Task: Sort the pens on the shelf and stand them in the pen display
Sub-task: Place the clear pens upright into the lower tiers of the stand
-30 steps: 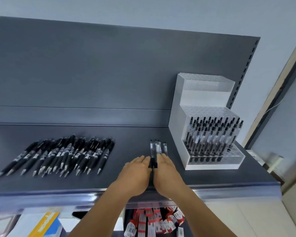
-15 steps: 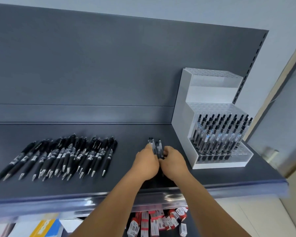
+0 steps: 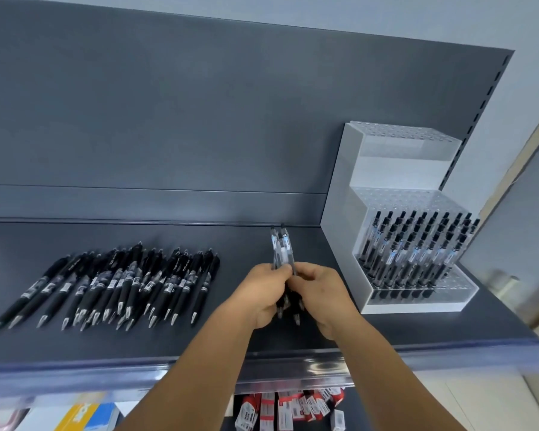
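One pen display [image 3: 339, 194], two hands.

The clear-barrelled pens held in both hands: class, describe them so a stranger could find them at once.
Start at the white stepped pen display on the grey shelf. Just left of it, both hands grip a small bundle of clear pens. Unlike the black pens lying flat further left, these are lifted upright.

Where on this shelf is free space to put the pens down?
Bare shelf lies between the black pen pile and the hands, left and right, which hold a pen bundle. The strip behind the pile is also free. Crowded: the pile and the display's lowest tier.
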Demonstrator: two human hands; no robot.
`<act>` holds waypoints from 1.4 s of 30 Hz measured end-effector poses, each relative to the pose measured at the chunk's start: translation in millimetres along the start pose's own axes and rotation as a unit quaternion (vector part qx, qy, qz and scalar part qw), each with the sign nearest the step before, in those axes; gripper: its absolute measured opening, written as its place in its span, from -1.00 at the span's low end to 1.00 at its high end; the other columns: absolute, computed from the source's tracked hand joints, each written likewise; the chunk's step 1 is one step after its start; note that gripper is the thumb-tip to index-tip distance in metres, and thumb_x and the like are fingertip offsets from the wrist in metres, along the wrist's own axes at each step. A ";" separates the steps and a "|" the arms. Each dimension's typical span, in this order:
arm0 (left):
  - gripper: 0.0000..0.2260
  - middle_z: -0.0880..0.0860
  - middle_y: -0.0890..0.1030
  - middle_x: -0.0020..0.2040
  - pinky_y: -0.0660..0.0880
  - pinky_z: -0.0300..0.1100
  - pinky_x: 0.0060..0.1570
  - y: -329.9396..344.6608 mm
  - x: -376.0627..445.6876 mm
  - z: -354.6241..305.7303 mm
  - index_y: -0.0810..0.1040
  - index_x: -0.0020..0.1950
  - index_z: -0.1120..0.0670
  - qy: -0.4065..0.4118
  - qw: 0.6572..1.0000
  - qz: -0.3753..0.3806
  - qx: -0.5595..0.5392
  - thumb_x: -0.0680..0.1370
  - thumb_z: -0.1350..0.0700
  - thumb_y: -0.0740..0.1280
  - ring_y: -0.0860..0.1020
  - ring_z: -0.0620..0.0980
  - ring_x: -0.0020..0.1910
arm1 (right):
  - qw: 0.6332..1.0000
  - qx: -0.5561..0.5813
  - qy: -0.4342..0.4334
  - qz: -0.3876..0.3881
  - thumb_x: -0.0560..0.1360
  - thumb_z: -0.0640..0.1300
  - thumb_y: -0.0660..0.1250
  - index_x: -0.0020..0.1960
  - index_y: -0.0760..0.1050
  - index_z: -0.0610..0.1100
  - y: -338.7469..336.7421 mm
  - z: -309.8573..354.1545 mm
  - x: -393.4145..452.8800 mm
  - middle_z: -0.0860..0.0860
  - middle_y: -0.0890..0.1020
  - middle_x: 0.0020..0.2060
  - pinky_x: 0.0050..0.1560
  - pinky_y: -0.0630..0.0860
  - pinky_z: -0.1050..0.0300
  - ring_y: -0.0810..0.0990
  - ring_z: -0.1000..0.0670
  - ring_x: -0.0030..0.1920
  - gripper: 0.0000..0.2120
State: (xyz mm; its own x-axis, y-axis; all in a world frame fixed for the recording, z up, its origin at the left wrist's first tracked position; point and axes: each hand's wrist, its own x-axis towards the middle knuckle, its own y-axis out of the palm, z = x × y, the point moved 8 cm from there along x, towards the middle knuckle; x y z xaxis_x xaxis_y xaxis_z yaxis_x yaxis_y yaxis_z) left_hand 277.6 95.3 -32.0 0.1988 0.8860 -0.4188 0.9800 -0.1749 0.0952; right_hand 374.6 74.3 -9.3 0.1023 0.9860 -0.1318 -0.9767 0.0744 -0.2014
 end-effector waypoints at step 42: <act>-0.85 -0.12 0.68 -0.17 0.47 -0.15 0.19 208.8 -64.8 -62.9 0.54 0.03 0.00 0.273 0.962 -0.007 -0.012 0.62 0.19 0.20 0.63 -0.13 -0.01 | 0.933 -0.187 -0.184 -0.246 0.50 -0.12 0.37 -0.14 0.54 -0.09 -295.7 51.9 -43.6 0.09 0.58 -0.33 -0.34 0.34 0.33 0.49 0.17 -0.35 -0.94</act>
State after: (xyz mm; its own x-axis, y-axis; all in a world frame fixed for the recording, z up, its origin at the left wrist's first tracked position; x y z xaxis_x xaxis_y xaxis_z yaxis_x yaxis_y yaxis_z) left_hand 468.6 28.4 71.8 0.1442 0.9827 0.1163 0.9805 -0.1577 0.1173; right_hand 649.2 17.0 106.3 0.3815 0.8364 0.3936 -0.6882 0.5413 -0.4831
